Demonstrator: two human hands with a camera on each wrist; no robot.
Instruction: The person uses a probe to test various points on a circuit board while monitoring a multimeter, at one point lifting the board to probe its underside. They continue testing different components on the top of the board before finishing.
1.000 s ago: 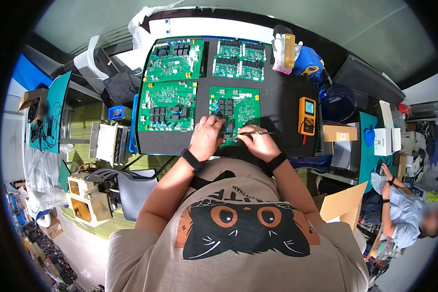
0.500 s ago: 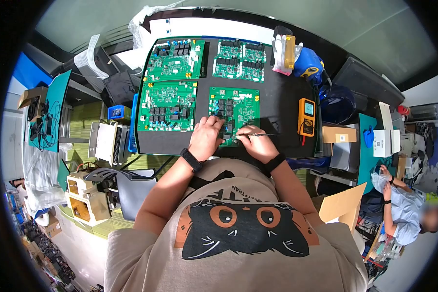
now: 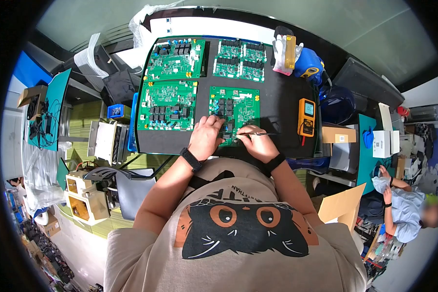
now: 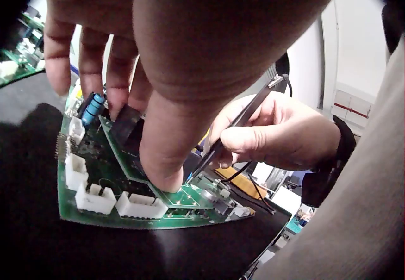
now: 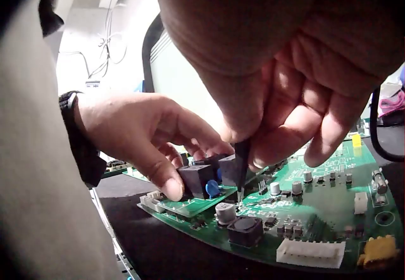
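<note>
A green circuit board (image 3: 248, 104) lies at the front middle of the black mat. On its near part my left hand (image 3: 207, 138) grips a small raised board (image 5: 196, 205), the thumb on one edge and the fingers over its black components. In my right hand (image 3: 258, 145) dark tweezers (image 4: 243, 112) are pinched between thumb and fingers. Their tips (image 5: 240, 194) point down at the board beside the raised one, close to a silver capacitor (image 5: 225, 213). Whether the tips touch anything I cannot tell.
Two large green boards (image 3: 168, 100) are on the left of the mat, several smaller ones (image 3: 252, 72) at the back. An orange meter (image 3: 306, 117) and a blue device (image 3: 307, 63) stand right. Another person (image 3: 406, 204) is at the far right.
My right hand and the tweezers have shifted slightly left since a second ago. The left hand stays in place. At the far right, the other person's hands have moved.
</note>
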